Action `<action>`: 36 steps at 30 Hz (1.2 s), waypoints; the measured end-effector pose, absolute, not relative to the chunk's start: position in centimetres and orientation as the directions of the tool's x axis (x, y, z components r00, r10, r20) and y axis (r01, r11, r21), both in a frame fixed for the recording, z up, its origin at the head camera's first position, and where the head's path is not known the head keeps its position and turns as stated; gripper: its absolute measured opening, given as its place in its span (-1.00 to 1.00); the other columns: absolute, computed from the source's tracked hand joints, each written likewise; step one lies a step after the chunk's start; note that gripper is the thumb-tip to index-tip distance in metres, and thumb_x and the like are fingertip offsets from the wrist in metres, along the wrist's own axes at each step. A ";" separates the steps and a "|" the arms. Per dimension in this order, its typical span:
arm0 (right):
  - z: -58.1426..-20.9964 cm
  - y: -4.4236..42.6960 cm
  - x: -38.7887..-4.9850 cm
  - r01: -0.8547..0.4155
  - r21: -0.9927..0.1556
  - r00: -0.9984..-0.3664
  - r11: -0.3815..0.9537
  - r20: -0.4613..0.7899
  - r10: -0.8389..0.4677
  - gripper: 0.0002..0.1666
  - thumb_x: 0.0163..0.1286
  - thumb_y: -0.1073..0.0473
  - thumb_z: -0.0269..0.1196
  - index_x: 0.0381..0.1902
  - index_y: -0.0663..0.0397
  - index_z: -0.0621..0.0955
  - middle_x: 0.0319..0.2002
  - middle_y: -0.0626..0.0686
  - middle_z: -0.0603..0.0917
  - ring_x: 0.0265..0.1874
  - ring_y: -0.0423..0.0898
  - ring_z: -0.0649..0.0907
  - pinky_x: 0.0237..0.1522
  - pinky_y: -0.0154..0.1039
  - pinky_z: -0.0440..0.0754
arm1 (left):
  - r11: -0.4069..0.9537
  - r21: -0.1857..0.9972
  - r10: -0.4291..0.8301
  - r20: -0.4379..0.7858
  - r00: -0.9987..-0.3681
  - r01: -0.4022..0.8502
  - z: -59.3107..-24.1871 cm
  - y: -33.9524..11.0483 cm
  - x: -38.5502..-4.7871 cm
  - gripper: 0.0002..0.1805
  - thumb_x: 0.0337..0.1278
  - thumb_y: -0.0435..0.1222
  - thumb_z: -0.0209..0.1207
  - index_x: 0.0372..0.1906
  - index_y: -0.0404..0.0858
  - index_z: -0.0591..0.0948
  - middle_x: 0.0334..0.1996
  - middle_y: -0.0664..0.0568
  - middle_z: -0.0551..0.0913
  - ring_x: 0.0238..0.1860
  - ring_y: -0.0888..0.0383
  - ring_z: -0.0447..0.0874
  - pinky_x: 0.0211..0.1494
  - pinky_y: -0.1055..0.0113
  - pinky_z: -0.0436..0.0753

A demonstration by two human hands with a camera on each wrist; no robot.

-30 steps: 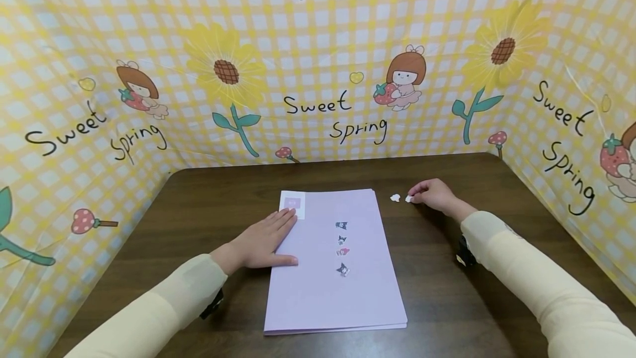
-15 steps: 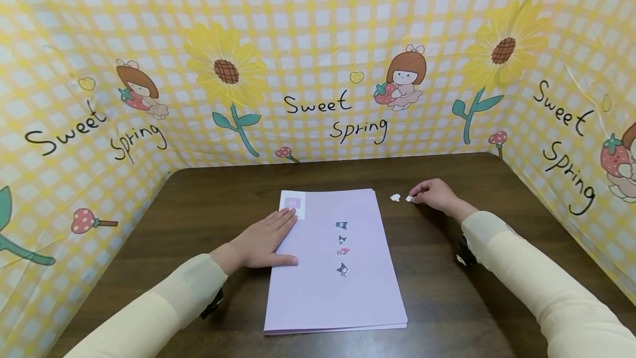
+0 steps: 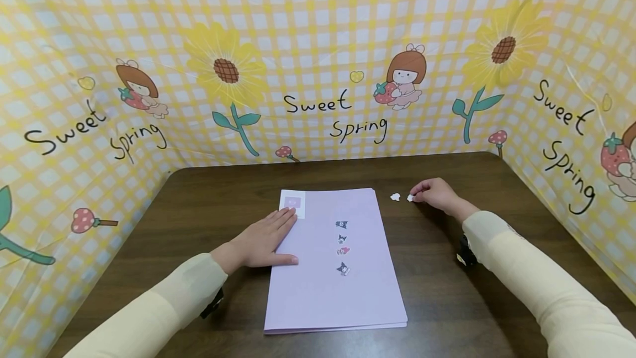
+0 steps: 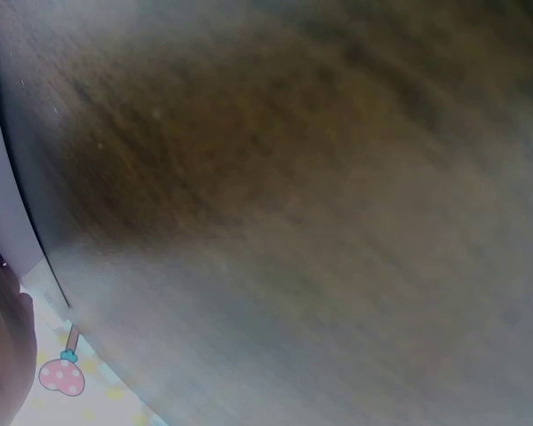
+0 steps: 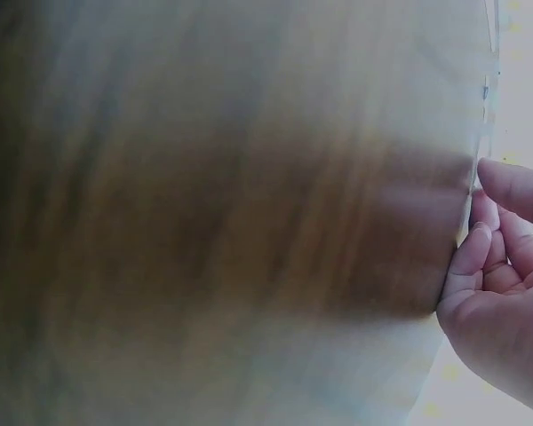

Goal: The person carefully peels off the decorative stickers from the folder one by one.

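A lilac paper folder [image 3: 333, 297] lies in the middle of the table, with a small white label [image 3: 300, 198] at its far left corner. Several little cartoon stickers [image 3: 343, 251] run in a column down its right half. My left hand [image 3: 263, 239] rests flat on the folder's left edge, fingertips at the label. Off to the right, my right hand [image 3: 437, 195] pinches the edge of a small white paper cutout [image 3: 410, 198] against the tabletop. Another white cutout [image 3: 395, 197] lies just left of it. In the right wrist view the fingers [image 5: 471, 248] are curled at the table surface.
The dark wooden table [image 3: 213, 192] is enclosed at the back and sides by a yellow checked cloth [image 3: 318, 43] with flowers and printed words. Each wrist wears a dark camera band, partly under the cream sleeves [image 3: 536, 280].
My right hand and the white cutout at its fingertips have shifted very slightly to the right. The left hand and the folder stay where they were.
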State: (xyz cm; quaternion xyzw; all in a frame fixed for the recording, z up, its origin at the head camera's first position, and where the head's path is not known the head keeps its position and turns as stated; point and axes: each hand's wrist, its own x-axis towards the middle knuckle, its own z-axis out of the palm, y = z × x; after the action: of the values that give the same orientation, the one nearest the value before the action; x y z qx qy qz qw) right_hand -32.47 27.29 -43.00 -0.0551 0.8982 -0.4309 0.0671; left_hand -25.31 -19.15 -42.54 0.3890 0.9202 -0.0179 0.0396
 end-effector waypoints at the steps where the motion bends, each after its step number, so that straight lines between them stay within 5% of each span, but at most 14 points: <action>1: -43.0 27.3 -32.5 -0.042 -0.780 -0.985 0.624 -0.072 -0.156 -0.83 0.30 0.33 0.28 -0.19 0.33 0.66 -0.24 0.14 0.66 -0.26 -0.02 0.56 -0.21 -0.22 0.50 | 0.696 -0.003 0.715 -0.086 -0.694 0.718 -42.6 -19.2 -25.3 0.17 0.09 0.49 -0.22 0.52 -0.34 0.03 0.53 -0.15 -0.05 0.52 -0.03 -0.19 0.48 0.07 -0.04; 28: -42.8 27.5 -32.6 -0.021 -0.824 -0.990 0.566 -0.060 -0.124 -0.76 0.31 0.35 0.27 -0.10 0.41 0.62 -0.29 0.12 0.67 -0.33 -0.08 0.56 -0.26 -0.28 0.54 | 0.708 0.005 0.702 -0.110 -0.703 0.706 -42.4 -19.1 -25.3 0.17 0.08 0.50 -0.22 0.53 -0.31 0.01 0.54 -0.13 -0.08 0.53 -0.01 -0.24 0.49 0.08 -0.08; 36: -42.4 27.6 -32.4 0.015 -0.847 -0.992 0.531 -0.078 -0.096 -0.69 0.38 0.30 0.23 0.00 0.43 0.57 -0.11 0.21 0.60 -0.29 -0.07 0.55 -0.24 -0.26 0.54 | 0.709 0.008 0.701 -0.116 -0.704 0.705 -42.3 -19.0 -25.2 0.18 0.07 0.51 -0.25 0.53 -0.31 0.01 0.53 -0.13 -0.08 0.52 -0.01 -0.24 0.49 0.09 -0.09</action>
State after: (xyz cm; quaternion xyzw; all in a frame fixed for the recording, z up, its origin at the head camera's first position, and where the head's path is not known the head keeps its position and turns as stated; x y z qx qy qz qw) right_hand -32.41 27.63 -42.37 -0.0232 0.8729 -0.4839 0.0577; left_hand -25.20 -19.04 -42.29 0.3810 0.9228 -0.0185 0.0550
